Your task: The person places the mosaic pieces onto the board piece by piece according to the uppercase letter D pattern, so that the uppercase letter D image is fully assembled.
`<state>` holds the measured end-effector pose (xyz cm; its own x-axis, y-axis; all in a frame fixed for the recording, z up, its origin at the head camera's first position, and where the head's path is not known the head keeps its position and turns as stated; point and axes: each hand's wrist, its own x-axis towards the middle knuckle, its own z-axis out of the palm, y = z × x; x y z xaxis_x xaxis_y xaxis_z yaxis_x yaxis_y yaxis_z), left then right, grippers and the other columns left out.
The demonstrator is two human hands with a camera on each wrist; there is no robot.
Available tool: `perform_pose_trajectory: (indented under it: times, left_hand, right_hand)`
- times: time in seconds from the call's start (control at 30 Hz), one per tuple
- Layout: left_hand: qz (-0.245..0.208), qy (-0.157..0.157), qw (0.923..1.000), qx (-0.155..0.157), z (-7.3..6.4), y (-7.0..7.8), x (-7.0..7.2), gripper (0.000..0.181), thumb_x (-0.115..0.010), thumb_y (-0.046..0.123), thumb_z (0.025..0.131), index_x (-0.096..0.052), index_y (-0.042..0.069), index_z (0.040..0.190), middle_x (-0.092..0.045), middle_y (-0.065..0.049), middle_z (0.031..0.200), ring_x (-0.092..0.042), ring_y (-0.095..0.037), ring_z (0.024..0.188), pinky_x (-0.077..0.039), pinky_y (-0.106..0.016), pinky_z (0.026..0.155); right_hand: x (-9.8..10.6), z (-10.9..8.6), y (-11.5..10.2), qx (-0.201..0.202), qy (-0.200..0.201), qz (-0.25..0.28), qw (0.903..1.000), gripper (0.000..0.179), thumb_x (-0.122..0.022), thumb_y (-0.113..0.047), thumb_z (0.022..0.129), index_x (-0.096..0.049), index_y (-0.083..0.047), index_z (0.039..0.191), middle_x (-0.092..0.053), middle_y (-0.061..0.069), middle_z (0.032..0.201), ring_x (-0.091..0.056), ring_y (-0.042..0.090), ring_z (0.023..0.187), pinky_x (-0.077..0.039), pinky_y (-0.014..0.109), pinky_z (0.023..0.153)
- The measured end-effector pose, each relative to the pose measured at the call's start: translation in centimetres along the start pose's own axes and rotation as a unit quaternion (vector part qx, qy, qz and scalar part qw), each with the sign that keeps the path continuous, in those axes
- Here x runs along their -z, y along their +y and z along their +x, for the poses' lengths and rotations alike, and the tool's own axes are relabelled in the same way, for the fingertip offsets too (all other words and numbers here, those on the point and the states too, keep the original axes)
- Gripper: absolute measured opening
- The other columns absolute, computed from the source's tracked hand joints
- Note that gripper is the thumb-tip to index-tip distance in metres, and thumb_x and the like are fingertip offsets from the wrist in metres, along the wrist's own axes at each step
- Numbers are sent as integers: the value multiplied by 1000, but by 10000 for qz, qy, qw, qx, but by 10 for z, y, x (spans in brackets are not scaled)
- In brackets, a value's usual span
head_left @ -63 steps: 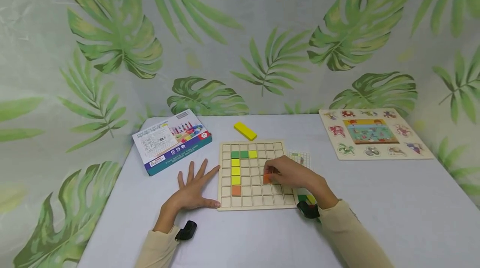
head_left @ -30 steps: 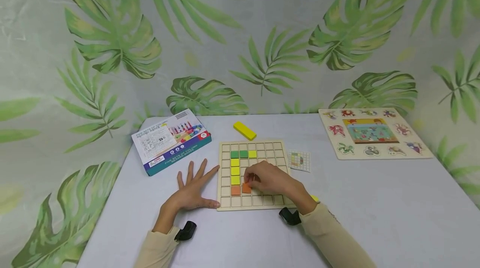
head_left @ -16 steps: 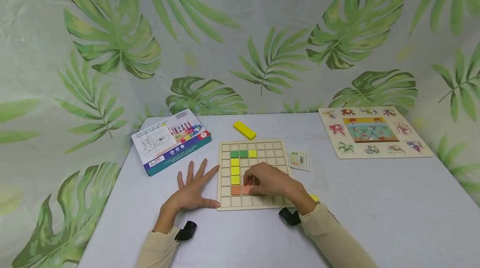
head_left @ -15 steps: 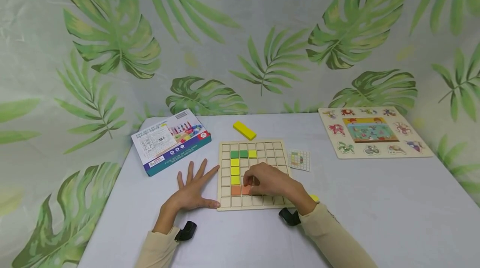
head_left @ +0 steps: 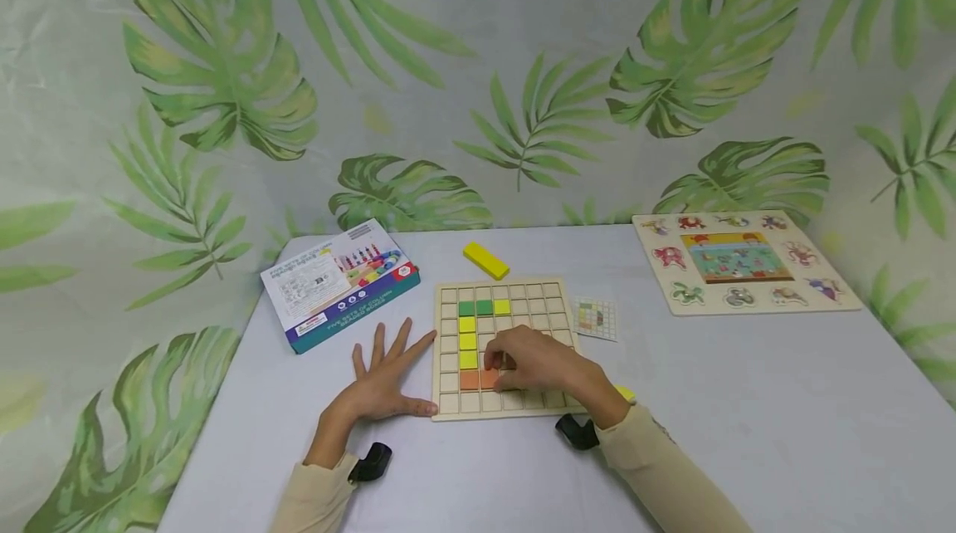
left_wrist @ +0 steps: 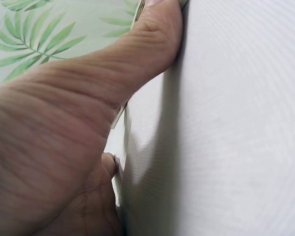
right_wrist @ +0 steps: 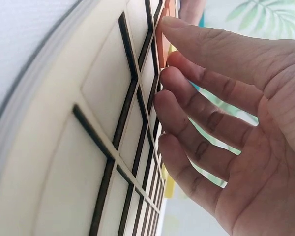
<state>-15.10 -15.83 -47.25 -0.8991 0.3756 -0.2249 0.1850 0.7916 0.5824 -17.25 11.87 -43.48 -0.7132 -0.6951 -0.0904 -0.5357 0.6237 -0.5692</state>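
Observation:
A wooden grid board (head_left: pixel 446 405) lies on the table. Green tiles (head_left: pixel 475 307) and yellow tiles (head_left: pixel 467 342) sit in some of its cells. Two orange tiles lie side by side below the yellow column, the left one (head_left: pixel 469 381) and the right one (head_left: pixel 488 380). My right hand (head_left: pixel 534 359) is over the board, its thumb touching the right orange tile. In the right wrist view, the other fingertips (right_wrist: pixel 169 78) bend loosely down at the board, apart from the thumb. My left hand (head_left: pixel 382 385) lies spread on the table, thumb and index tips at the board's left edge.
A small pattern card (head_left: pixel 601 330) lies right of the board. Part of a yellow piece (head_left: pixel 626 393) shows beyond my right wrist. Behind the board is a yellow bar (head_left: pixel 485 260). A boxed set (head_left: pixel 339 288) stands back left, a picture puzzle board (head_left: pixel 660 288) back right.
My right hand has moved left and toward me across the board with an orange tile, which now lies flat beside the other one. Its fingers have loosened. My left hand stays put.

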Motion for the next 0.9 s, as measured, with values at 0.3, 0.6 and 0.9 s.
perform_pose_trajectory:
  times: [0.3,0.6,0.9]
  left_hand:
    - [26,-32,10000,17,0,1,0,111,-90,48,67,-30,28,159,3,-14,169,22,-48,149,20,-74,108]
    - [91,3,10000,-8,1,0,1,113,-90,48,66,-30,28,159,2,-14,169,22,-48,150,19,-75,108]
    - [94,8,10000,4,1,0,0,112,-90,48,66,-30,27,159,1,-14,169,21,-49,150,19,-75,109]
  right_hand:
    - [5,-9,2,-109,61,-9,9999,18,-82,-15,83,-71,-11,97,-68,-2,91,-61,15,80,-51,24,71]
    - [20,-36,17,-206,186,-66,9996,21,-81,-17,84,-71,-10,102,-69,0,96,-63,17,86,-53,28,76]
    - [30,-68,38,-589,259,-126,9978,21,-81,-18,83,-71,-11,100,-67,-4,93,-60,12,83,-51,27,75]
